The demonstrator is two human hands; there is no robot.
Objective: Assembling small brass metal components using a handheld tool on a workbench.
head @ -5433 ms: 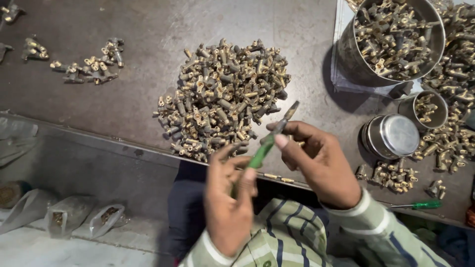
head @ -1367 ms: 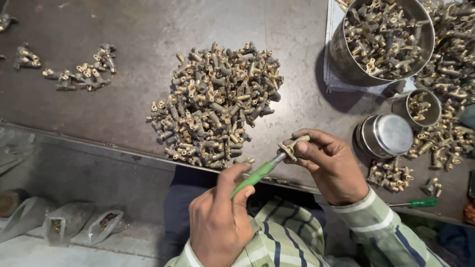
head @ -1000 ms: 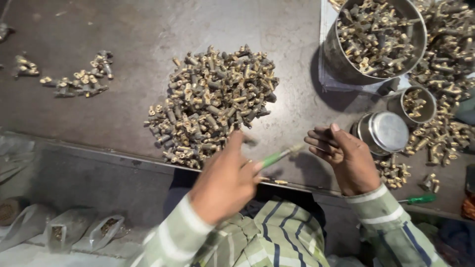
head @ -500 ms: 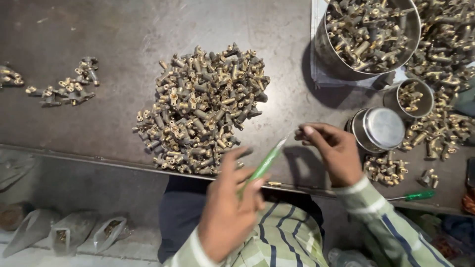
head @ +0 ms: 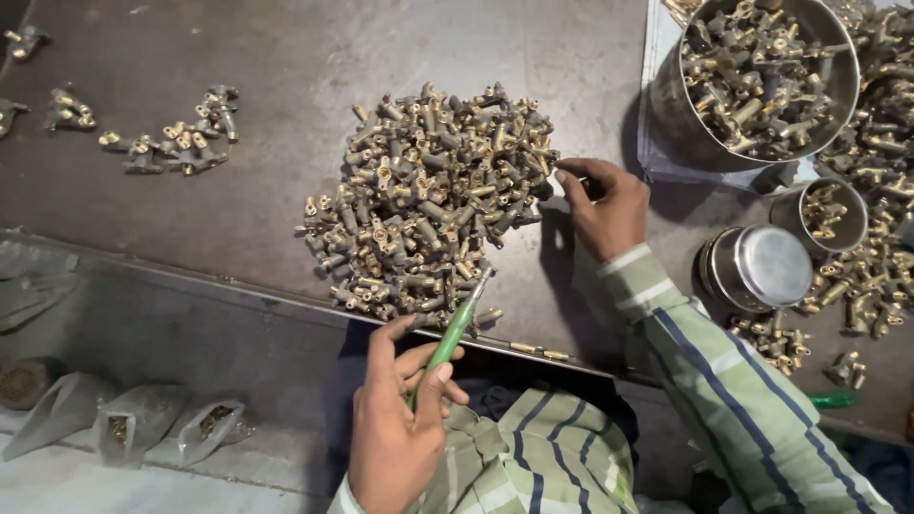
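My left hand (head: 395, 428) is low in the head view, below the table's front edge, shut on a green-handled screwdriver (head: 455, 328) whose tip points up toward the near side of a big pile of small brass fittings (head: 428, 200). My right hand (head: 605, 205), in a striped sleeve, reaches across the dark metal table (head: 286, 57). Its curled fingertips touch the pile's right edge. Whether they pinch a fitting is hidden.
A large metal bucket (head: 678, 124) full of fittings stands at the back right, with a small tin cup (head: 805, 225) and a round steel container (head: 762, 266) nearer. Loose fittings (head: 876, 276) lie at right, a small row (head: 171, 143) at left. Plastic bags (head: 133, 424) sit below.
My right hand has moved from near the front edge up and left to the pile's right side. My left hand has stayed low, still holding the screwdriver.
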